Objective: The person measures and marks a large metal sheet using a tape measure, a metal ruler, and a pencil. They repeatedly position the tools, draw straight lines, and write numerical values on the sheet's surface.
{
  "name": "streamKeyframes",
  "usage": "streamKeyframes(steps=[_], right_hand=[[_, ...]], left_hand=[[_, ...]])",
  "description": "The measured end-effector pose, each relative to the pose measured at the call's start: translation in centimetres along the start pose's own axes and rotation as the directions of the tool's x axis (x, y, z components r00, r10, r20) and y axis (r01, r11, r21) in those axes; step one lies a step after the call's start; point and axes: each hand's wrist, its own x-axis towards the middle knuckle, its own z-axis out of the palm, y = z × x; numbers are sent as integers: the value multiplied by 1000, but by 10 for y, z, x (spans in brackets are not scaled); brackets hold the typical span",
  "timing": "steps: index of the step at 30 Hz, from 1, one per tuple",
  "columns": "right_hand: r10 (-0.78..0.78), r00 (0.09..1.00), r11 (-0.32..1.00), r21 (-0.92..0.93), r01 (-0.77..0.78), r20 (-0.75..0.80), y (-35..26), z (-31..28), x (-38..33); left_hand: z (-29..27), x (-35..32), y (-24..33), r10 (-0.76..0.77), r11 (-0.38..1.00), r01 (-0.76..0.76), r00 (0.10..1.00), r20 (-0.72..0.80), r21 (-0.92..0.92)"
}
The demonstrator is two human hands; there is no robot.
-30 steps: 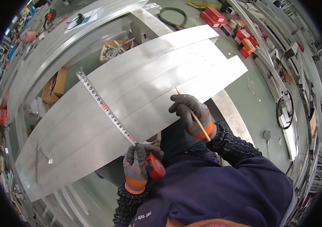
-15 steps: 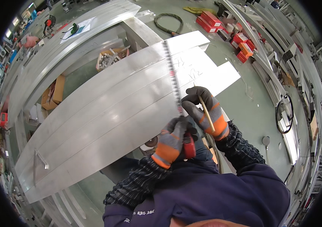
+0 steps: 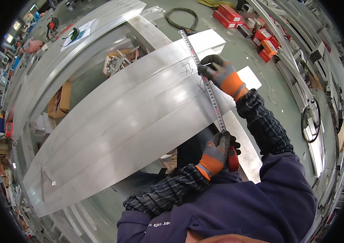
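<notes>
A long, flexible steel measuring tape with a red case runs across the width of a stack of broad, pale aluminium sheet panels that lie flat on a work frame in front of the person. The left hand, in a grey and orange work glove, is closed around the red case at the near edge of the panels, while the right hand, gloved the same way, presses the tape blade down against the metal near some dark handwritten marks; whether it also holds a marker I cannot tell. The blade looks thin and springy, likely to buckle or slide on the smooth, slippery metal unless pinned at both ends, so case and blade are the sensible holds. The panels seem stiff, large and sharp-edged, awkward to shift alone. Around them lie red boxes on the green floor, a coiled dark cable, a cardboard box and more long metal profiles, crowding the space beyond the far edge.
</notes>
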Motion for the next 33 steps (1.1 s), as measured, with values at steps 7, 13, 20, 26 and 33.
streamKeyframes(steps=[7,13,20,26,33], right_hand=[[-55,996,983,174,66,-70,31,-28,6],[-120,992,973,192,125,-37,38,-61,23],[-204,979,937,292,193,7,16,-64,83],[-205,978,979,21,204,34,17,-46,141],[-157,987,988,-16,156,-36,65,-8,172]], left_hand=[[7,36,-5,35,999,-27,982,-184,44],[8,50,-23,32,997,-12,965,-261,77],[39,58,-9,4,999,9,948,-318,38],[47,62,-11,5,994,34,932,-363,102],[45,70,-17,-15,999,32,924,-383,38]])
